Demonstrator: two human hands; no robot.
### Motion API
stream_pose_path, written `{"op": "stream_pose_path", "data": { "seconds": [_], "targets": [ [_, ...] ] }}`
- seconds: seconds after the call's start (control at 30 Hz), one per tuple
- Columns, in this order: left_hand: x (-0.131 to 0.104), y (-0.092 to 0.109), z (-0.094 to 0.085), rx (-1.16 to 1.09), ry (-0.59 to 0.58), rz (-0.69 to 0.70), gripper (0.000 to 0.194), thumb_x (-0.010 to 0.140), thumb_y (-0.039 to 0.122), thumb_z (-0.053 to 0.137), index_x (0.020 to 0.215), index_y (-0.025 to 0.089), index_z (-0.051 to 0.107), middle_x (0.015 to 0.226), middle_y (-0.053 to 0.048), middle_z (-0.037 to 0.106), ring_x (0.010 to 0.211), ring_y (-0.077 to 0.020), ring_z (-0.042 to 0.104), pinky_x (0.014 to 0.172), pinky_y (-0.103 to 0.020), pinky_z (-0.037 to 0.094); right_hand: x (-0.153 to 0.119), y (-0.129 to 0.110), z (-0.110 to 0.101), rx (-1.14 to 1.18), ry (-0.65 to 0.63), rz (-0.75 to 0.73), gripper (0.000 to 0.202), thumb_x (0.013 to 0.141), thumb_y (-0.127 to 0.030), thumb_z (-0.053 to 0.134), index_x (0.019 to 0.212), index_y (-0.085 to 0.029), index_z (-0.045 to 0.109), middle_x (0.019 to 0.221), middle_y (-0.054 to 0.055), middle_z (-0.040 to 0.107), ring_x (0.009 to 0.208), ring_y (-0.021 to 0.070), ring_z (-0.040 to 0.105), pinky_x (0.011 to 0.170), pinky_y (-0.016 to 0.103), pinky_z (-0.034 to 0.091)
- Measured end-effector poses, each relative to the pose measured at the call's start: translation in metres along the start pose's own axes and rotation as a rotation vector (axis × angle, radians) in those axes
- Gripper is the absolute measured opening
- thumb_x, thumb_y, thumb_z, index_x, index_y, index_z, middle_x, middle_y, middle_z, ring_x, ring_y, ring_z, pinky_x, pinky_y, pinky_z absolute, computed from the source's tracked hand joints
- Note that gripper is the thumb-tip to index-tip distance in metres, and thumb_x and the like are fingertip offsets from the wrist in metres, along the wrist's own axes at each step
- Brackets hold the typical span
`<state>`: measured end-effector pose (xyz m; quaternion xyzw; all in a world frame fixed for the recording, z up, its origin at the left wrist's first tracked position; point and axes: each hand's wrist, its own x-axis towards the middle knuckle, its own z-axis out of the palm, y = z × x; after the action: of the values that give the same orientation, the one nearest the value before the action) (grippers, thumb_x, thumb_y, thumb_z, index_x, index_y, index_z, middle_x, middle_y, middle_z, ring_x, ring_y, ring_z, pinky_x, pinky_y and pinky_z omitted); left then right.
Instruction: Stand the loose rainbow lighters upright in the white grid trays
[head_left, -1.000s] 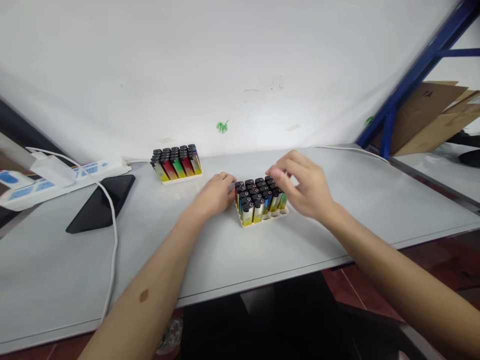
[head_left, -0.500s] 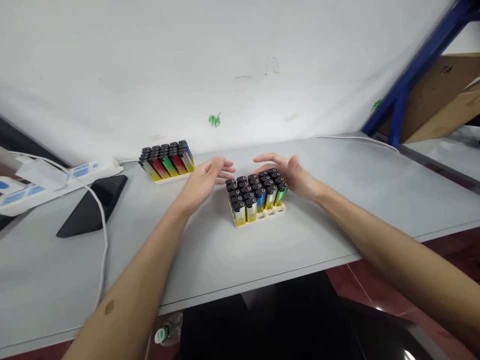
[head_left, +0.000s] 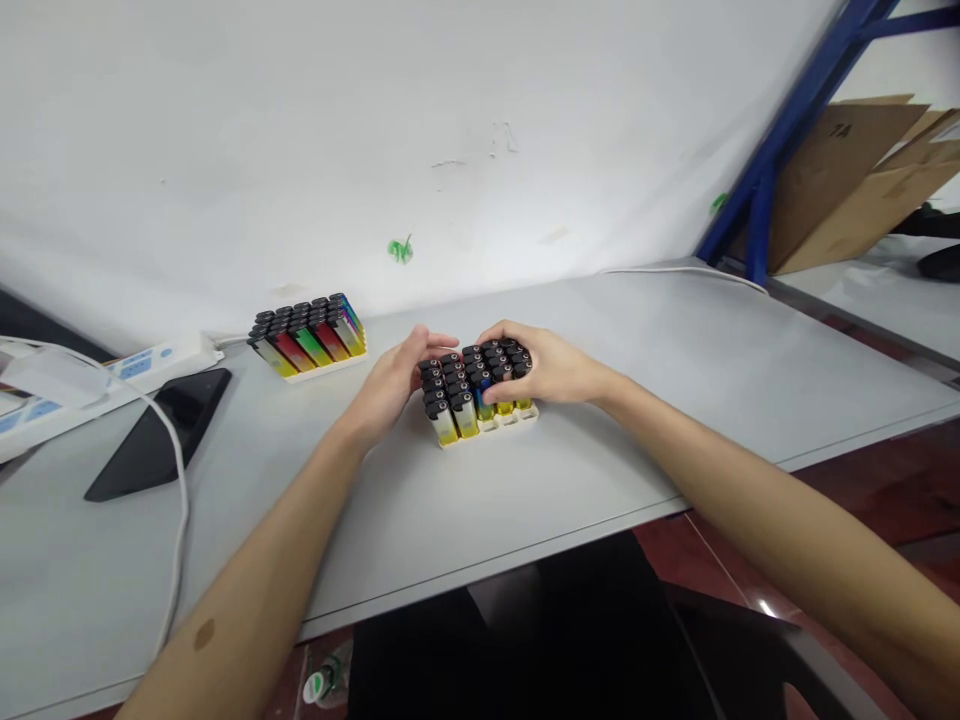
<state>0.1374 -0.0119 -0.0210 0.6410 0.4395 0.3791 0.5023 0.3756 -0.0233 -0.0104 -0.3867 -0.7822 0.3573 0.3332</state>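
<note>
Several lighters (head_left: 464, 413) with black tops and shiny colored bodies stand upright in rows in a white tray (head_left: 491, 428) on the table. A few front slots of this tray, toward the right, hold none. My right hand (head_left: 540, 362) arches over the right-hand rows, its fingers behind them and its thumb in front, by a blue lighter (head_left: 484, 399). At the left side of the tray my left hand (head_left: 395, 385) is open, fingers reaching along the back corner, close to or touching the lighters. The fingertips behind the rows are partly hidden.
A second white tray (head_left: 328, 369) full of lighters stands near the wall at left. Beyond it lie a black phone (head_left: 161, 432), a power strip (head_left: 161, 355) and a white cable (head_left: 180, 480). Cardboard boxes (head_left: 840, 175) sit behind a blue frame (head_left: 761, 220) at right.
My right hand has moved from beside the tray onto its right-hand lighters, closing around them. My left hand has come closer to the left side. The whole view has shifted slightly.
</note>
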Motion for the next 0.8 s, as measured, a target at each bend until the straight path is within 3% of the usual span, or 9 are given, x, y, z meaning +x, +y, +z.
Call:
{"op": "stream_pose_path", "data": {
  "seconds": [0.07, 0.13, 0.27, 0.4, 0.53, 0.7, 0.8],
  "targets": [
    [-0.001, -0.001, 0.0, -0.013, -0.056, 0.044, 0.083, 0.082, 0.088, 0.042, 0.125, 0.02, 0.065, 0.122, -0.011, 0.071, 0.114, -0.0295, 0.066, 0.096, -0.042, 0.054, 0.003, 0.006, -0.001, -0.022, 0.056, 0.019, 0.056, 0.066, -0.04, 0.087, 0.113, -0.021, 0.062, 0.101, 0.002, 0.07, 0.088, 0.02, 0.065, 0.079, 0.035, 0.051],
    [-0.001, -0.002, -0.001, 0.014, -0.109, 0.108, 0.087, 0.075, 0.087, 0.056, 0.132, 0.022, 0.059, 0.131, -0.011, 0.067, 0.121, -0.0306, 0.063, 0.101, -0.041, 0.052, 0.006, 0.012, -0.003, -0.029, 0.108, 0.045, 0.056, 0.067, -0.042, 0.086, 0.114, -0.021, 0.063, 0.1, 0.002, 0.07, 0.088, 0.0202, 0.065, 0.081, 0.036, 0.052],
    [0.001, -0.004, -0.001, 0.143, -0.167, 0.091, 0.091, 0.063, 0.059, 0.086, 0.137, 0.022, 0.049, 0.141, -0.012, 0.06, 0.126, -0.0299, 0.059, 0.1, -0.038, 0.053, 0.011, 0.022, -0.005, -0.013, 0.157, 0.04, 0.059, 0.065, -0.044, 0.086, 0.115, -0.022, 0.063, 0.107, 0.003, 0.071, 0.095, 0.0225, 0.066, 0.088, 0.04, 0.052],
    [0.001, -0.004, 0.001, 0.268, -0.151, 0.078, 0.081, 0.067, 0.042, 0.085, 0.136, 0.022, 0.048, 0.134, -0.008, 0.063, 0.12, -0.0276, 0.063, 0.095, -0.038, 0.055, 0.01, 0.025, -0.006, 0.025, 0.138, 0.033, 0.071, 0.066, -0.044, 0.088, 0.126, -0.022, 0.058, 0.11, 0.004, 0.07, 0.095, 0.022, 0.067, 0.092, 0.042, 0.052],
    [0.001, -0.004, 0.003, 0.378, -0.106, 0.124, 0.077, 0.068, 0.043, 0.085, 0.132, 0.021, 0.05, 0.128, -0.006, 0.065, 0.118, -0.0269, 0.063, 0.095, -0.037, 0.055, 0.008, 0.026, -0.006, 0.075, 0.099, 0.062, 0.084, 0.068, -0.048, 0.087, 0.139, -0.024, 0.048, 0.111, 0.005, 0.07, 0.095, 0.0222, 0.068, 0.09, 0.04, 0.054],
    [-0.001, -0.001, 0.003, 0.433, -0.072, 0.101, 0.07, 0.069, 0.043, 0.083, 0.129, 0.022, 0.052, 0.118, -0.004, 0.069, 0.105, -0.0249, 0.067, 0.084, -0.035, 0.057, 0.007, 0.029, -0.006, 0.092, 0.118, 0.022, 0.079, 0.078, -0.058, 0.077, 0.141, -0.023, 0.045, 0.116, 0.007, 0.068, 0.101, 0.023, 0.067, 0.093, 0.041, 0.053],
    [-0.001, 0.0, 0.003, 0.44, -0.072, 0.097, 0.07, 0.068, 0.042, 0.083, 0.127, 0.022, 0.053, 0.115, -0.003, 0.07, 0.101, -0.0242, 0.068, 0.08, -0.034, 0.057, 0.007, 0.031, -0.008, 0.079, 0.118, 0.009, 0.084, 0.076, -0.061, 0.078, 0.143, -0.022, 0.044, 0.115, 0.008, 0.068, 0.099, 0.0236, 0.067, 0.092, 0.041, 0.053]
  ]
}}
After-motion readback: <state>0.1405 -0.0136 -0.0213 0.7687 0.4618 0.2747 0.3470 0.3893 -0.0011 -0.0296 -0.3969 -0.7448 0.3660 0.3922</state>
